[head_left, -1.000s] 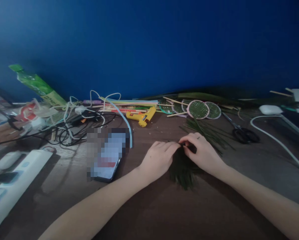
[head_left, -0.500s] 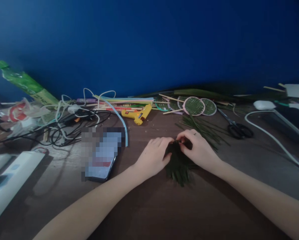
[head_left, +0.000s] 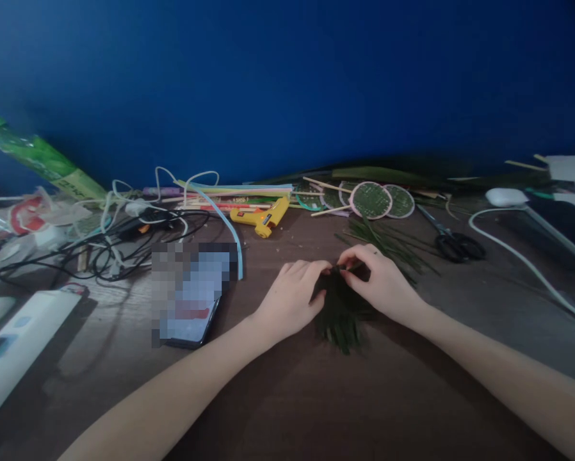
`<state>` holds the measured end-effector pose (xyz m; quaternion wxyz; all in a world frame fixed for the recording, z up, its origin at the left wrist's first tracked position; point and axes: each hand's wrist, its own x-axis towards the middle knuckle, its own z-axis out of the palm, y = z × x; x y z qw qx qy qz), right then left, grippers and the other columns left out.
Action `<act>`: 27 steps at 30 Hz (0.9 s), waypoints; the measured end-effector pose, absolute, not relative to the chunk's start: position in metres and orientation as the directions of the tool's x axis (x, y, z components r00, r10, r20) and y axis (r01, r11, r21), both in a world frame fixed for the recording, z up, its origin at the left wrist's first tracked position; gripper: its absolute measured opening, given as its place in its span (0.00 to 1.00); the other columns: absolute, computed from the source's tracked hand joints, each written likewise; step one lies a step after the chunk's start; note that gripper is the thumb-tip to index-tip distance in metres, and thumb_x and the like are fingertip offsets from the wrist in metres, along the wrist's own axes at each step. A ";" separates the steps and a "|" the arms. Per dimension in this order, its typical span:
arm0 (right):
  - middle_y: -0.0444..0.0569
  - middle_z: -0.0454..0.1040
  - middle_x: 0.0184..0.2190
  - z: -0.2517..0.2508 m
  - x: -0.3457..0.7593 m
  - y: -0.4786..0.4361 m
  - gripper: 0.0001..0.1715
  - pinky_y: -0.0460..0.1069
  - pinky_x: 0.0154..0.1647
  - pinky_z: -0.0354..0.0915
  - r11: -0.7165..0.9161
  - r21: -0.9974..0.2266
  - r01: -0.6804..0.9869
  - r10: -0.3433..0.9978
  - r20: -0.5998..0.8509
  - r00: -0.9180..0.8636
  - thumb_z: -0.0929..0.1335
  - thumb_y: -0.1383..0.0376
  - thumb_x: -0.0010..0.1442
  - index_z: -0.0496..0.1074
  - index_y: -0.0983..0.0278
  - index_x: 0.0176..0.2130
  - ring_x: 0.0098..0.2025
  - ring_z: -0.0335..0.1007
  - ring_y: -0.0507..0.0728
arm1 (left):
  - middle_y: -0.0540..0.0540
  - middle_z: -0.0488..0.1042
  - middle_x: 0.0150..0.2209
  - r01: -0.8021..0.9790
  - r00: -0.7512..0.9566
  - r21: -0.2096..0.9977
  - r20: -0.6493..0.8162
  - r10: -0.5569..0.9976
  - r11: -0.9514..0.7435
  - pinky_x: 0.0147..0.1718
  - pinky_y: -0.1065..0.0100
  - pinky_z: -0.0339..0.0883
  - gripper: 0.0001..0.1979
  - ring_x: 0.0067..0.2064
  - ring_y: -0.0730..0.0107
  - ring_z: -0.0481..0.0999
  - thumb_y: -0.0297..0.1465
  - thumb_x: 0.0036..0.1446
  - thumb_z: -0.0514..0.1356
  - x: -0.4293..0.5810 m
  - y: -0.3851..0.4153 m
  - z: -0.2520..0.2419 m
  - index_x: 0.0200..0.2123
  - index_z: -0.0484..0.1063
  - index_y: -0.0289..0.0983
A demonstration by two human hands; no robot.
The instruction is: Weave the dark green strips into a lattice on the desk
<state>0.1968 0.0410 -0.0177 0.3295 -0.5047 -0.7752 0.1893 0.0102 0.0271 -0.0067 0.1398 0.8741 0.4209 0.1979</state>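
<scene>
A woven piece of dark green leaf strips [head_left: 341, 317] lies on the brown table, its loose ends fanning toward me. My left hand [head_left: 294, 298] grips its left upper edge, thumb below and fingers above. At the top edge, my right hand [head_left: 381, 282] pinches a strip between thumb and forefinger. The fingertips of both hands are close together there. Just beyond my right hand lies a pile of loose green leaf strips [head_left: 388, 243]. Exactly how the strips cross under my fingers is too dark to make out.
Left of my hands lie a phone [head_left: 194, 301], a power strip [head_left: 28, 352] and tangled cables [head_left: 119, 250]. Farther back are a yellow glue gun [head_left: 263, 218], round woven fans [head_left: 371, 200] and a tilted green bottle [head_left: 42, 157]. Black-handled scissors [head_left: 460, 246] rest at the right.
The whole view has shifted slightly. Both hands keep their hold on the woven leaf piece, with only small movement of the right fingertips at its top edge.
</scene>
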 end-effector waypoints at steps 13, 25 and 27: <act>0.47 0.71 0.32 -0.016 0.199 0.039 0.04 0.52 0.39 0.64 0.451 -0.647 0.614 0.891 0.366 -0.269 0.64 0.68 0.56 0.68 0.61 0.34 0.37 0.67 0.56 | 0.48 0.73 0.43 0.666 0.690 0.094 0.301 0.659 -0.740 0.41 0.64 0.60 0.16 0.41 0.66 0.68 0.23 0.55 0.51 0.011 0.025 -0.009 0.47 0.64 0.37; 0.48 0.71 0.32 -0.015 0.199 0.038 0.05 0.52 0.39 0.65 0.478 -0.631 0.611 0.875 0.407 -0.263 0.64 0.68 0.56 0.68 0.61 0.35 0.37 0.67 0.56 | 0.50 0.71 0.49 0.660 0.717 0.088 0.222 0.661 -0.746 0.41 0.62 0.58 0.18 0.42 0.65 0.66 0.23 0.56 0.50 0.011 0.026 -0.007 0.50 0.64 0.38; 0.48 0.72 0.32 -0.013 0.199 0.037 0.05 0.53 0.39 0.64 0.519 -0.611 0.598 0.849 0.449 -0.278 0.63 0.68 0.57 0.68 0.61 0.35 0.38 0.67 0.56 | 0.50 0.71 0.48 0.666 0.712 0.094 0.215 0.668 -0.740 0.41 0.62 0.58 0.20 0.42 0.65 0.65 0.23 0.56 0.50 0.011 0.025 -0.006 0.52 0.62 0.39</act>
